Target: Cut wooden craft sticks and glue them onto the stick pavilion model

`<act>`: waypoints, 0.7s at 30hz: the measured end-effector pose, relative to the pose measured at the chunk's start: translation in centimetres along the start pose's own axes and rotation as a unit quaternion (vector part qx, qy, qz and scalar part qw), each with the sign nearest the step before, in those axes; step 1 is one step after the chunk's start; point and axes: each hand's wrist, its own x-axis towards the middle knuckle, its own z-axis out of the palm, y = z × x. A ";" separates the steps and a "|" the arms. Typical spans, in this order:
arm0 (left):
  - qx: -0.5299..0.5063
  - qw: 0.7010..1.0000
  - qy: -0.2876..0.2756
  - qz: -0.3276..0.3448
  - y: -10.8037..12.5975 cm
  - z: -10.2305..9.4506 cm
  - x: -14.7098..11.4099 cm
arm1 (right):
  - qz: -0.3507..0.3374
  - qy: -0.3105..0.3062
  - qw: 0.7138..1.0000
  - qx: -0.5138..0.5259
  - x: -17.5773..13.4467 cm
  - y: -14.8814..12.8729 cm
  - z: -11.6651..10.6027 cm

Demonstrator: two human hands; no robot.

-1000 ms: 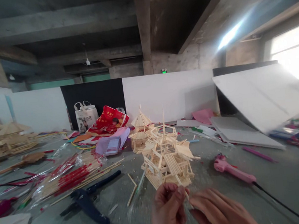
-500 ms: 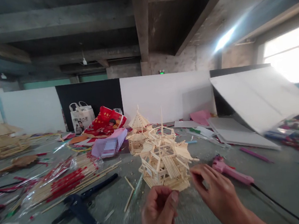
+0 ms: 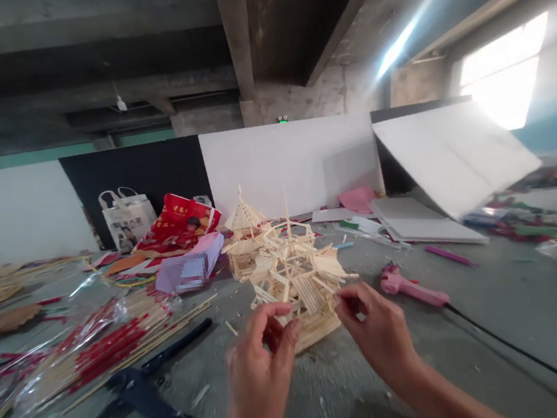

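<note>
A pale wooden-stick pavilion model (image 3: 308,293) stands on the grey table in front of me, with ribbed roof panels and a thin upright stick at its top. My left hand (image 3: 268,358) is at its near left side, thumb and forefinger apart, with nothing visible between them. At the model's right edge, my right hand (image 3: 374,322) has its thumb and forefinger drawn together. Whatever is between those fingertips is hidden. Behind stands a second stick pavilion (image 3: 244,219) with a pointed roof. A pink glue gun (image 3: 413,287) lies to the right of my right hand.
Dark blue cutters (image 3: 146,392) lie at the left front. Beyond them are bundled red-and-tan sticks (image 3: 107,342) in clear plastic. A red bag (image 3: 179,220), a white tote bag (image 3: 129,219) and white boards (image 3: 425,222) sit farther back. The glue gun's black cord runs toward the lower right.
My left hand has opened from a closed pinch and moved up and left beside the model. My right hand has come closer to the model's right edge. The view has shifted slightly.
</note>
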 end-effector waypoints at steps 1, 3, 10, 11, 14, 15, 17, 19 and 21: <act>0.047 0.998 -0.016 0.045 0.1 -0.4 0.6 | 0.008 0.005 1.000 0.004 0.0 -0.1 0.0; 0.104 0.987 -0.054 0.113 0.2 -0.9 1.8 | 0.020 0.009 1.000 0.007 0.0 -0.3 0.1; 0.191 0.956 -0.146 0.166 -0.3 0.0 4.2 | 0.030 -0.002 0.999 0.023 0.0 -0.2 0.4; 0.196 0.953 -0.152 0.172 -0.4 0.1 4.4 | 0.032 -0.003 0.999 0.024 0.0 -0.2 0.5; 0.198 0.945 -0.170 0.195 -0.2 0.2 5.0 | 0.036 -0.004 0.999 0.030 0.1 -0.2 0.6; 0.200 0.943 -0.175 0.201 -0.1 0.2 5.2 | 0.036 -0.006 0.999 0.033 0.2 -0.2 0.6; 0.213 0.937 -0.183 0.206 0.2 0.2 5.5 | 0.036 -0.010 0.999 0.039 0.2 -0.2 0.5; 0.233 0.931 -0.192 0.207 0.4 0.3 5.7 | 0.036 -0.011 0.998 0.042 0.2 -0.2 0.6; 0.254 0.923 -0.200 0.210 0.5 0.3 5.9 | 0.037 -0.009 0.998 0.043 0.2 -0.1 0.6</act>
